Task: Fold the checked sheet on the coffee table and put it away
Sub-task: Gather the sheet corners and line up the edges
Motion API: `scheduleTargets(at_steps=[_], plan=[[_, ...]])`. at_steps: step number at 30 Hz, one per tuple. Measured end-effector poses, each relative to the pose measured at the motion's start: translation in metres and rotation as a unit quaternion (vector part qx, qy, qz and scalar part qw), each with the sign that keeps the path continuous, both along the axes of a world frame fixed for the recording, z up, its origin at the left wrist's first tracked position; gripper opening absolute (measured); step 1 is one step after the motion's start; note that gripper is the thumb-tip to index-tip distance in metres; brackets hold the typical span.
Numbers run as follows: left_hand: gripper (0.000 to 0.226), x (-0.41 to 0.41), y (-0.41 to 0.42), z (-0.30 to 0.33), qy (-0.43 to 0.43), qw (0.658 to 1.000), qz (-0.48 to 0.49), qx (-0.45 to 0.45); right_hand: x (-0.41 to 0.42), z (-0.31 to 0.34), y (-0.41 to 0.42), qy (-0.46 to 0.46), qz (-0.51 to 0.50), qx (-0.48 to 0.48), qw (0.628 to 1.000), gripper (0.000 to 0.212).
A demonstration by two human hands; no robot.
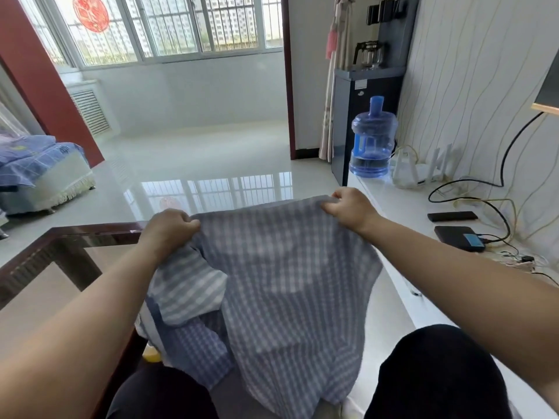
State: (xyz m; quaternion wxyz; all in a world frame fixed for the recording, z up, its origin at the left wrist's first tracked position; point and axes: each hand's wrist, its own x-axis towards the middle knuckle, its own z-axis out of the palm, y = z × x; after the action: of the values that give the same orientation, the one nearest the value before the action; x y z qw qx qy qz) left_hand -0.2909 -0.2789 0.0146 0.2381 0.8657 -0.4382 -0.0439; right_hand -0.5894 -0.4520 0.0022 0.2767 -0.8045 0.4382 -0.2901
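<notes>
The left hand (171, 225) and right hand (348, 207) each grip the top edge of the blue-and-white checked cotton sheet (290, 282), lifted beside the dark glass tabletop (90, 234).

Counted: one sheet (290, 267), two hands (left (171, 226), right (348, 208)), one table (75, 234), one water jug (373, 140), two dark devices (452, 216) (459, 237) on the shelf.

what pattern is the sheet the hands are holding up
Blue-grey and white checks on the thin cotton sheet, clearest in the head view.
</notes>
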Motion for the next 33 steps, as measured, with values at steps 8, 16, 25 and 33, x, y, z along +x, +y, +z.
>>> scheduleTargets(at_steps=[8, 16, 25, 33], plan=[[0.041, -0.101, -0.009, 0.016, -0.097, 0.982, -0.146, 0.076, 0.083, -0.006, 0.062, 0.099, 0.167, -0.017, 0.981, 0.012], [0.025, -0.097, -0.012, 0.003, 0.024, 0.961, -0.27, 0.061, 0.072, -0.004, 0.064, 0.001, 0.27, 0.03, 0.962, 0.024], [0.034, -0.097, -0.021, -0.019, 0.049, 0.977, -0.206, 0.031, 0.037, -0.029, 0.084, 0.153, 0.169, -0.169, 0.959, 0.074], [0.033, -0.083, -0.016, -0.036, 0.089, 0.983, -0.16, 0.013, -0.015, -0.053, 0.056, 0.231, -0.04, 0.145, 0.961, 0.1]])
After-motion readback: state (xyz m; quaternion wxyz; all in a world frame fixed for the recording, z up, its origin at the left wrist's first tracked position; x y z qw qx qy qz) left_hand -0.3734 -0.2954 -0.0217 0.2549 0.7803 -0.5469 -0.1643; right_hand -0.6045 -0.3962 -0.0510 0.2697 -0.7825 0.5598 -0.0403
